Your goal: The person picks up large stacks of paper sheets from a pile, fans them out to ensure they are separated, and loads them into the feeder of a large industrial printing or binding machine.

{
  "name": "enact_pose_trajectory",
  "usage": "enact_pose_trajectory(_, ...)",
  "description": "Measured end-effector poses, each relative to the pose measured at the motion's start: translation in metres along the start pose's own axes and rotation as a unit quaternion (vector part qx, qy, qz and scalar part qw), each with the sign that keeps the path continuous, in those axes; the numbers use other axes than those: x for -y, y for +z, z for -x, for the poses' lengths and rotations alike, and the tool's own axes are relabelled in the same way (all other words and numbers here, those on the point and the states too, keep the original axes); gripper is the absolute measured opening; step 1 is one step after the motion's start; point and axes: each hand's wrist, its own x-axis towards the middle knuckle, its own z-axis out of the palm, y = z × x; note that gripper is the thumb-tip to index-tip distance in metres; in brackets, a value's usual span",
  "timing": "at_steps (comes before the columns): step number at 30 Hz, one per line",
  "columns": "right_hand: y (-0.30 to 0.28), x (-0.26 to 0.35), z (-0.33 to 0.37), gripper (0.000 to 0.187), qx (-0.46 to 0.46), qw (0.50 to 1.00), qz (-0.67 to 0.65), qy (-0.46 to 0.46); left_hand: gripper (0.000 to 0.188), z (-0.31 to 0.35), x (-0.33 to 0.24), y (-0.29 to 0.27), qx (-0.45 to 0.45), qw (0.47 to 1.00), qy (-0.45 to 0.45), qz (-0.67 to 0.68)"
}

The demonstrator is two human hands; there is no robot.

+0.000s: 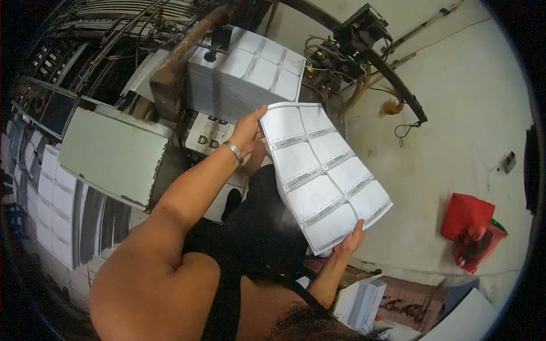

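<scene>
Between my two hands I hold a thick stack of printed paper sheets (325,173), white with grey lines that divide the top sheet into several blocks. My left hand (248,132), with a metal band on its wrist, grips the stack's far left corner, thumb on top and fingers beneath. At the near right edge my right hand (351,238) is closed on the stack, its thumb over the edge. The stack tilts and bows slightly in the air. Just beyond my left hand stands a tall pile of similar sheets (250,62) on the machine.
A pale green metal cover (114,153) lies to the left, with more stacked sheets (57,196) beyond it. A dark machine arm (392,79) reaches out at the upper right. Red bags (469,221) hang on the right wall. Papers and a cardboard box (406,301) sit at the lower right.
</scene>
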Motion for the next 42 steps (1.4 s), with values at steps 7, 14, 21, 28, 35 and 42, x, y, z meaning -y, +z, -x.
enact_pose_trajectory(7, -0.026, -0.046, -0.001, 0.045, 0.049, 0.999, -0.014, -0.013, 0.028, 0.026, 0.02, -0.044, -0.018, 0.999, 0.047, -0.016)
enact_pose_trajectory(14, -0.045, -0.074, 0.001, 0.045, 0.105, 0.994, -0.025, -0.016, 0.024, 0.05, 0.04, -0.074, -0.07, 0.993, 0.095, 0.005)
enact_pose_trajectory(21, -0.046, -0.068, 0.017, 0.046, 0.093, 0.994, -0.06, 0.024, 0.025, 0.103, 0.04, -0.063, -0.065, 0.99, 0.125, -0.004)
enact_pose_trajectory(28, -0.081, -0.08, -0.006, 0.05, 0.115, 0.987, -0.055, 0.099, 0.025, 0.151, 0.055, -0.048, -0.13, 0.974, 0.187, 0.005)
enact_pose_trajectory(35, -0.095, -0.068, -0.019, 0.036, 0.128, 0.981, -0.092, 0.113, 0.021, 0.147, 0.075, -0.073, -0.158, 0.964, 0.213, 0.036)
enact_pose_trajectory(42, -0.122, -0.093, -0.017, 0.044, 0.103, 0.973, -0.196, 0.063, 0.017, 0.162, 0.073, -0.079, -0.124, 0.945, 0.302, 0.009)
